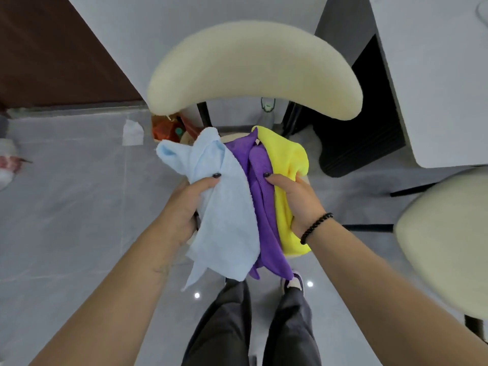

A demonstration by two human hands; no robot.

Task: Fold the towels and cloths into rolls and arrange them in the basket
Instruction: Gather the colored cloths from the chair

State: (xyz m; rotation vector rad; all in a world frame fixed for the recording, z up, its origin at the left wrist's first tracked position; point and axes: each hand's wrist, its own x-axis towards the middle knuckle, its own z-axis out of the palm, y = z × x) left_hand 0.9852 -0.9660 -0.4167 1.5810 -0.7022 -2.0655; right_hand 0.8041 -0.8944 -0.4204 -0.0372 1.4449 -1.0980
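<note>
From where the person stands, the way ahead at twelve o'clock is barred by the curved cream chair back (253,67), with its dark legs (204,113) just behind the held cloths. At two o'clock a white table (433,83) walls off that side, and a second cream chair (449,239) crowds in at four o'clock. Grey floor (74,207) lies open from eight to ten o'clock, apart from a white paper scrap (132,133) and some orange clutter (165,129) near eleven.
</note>
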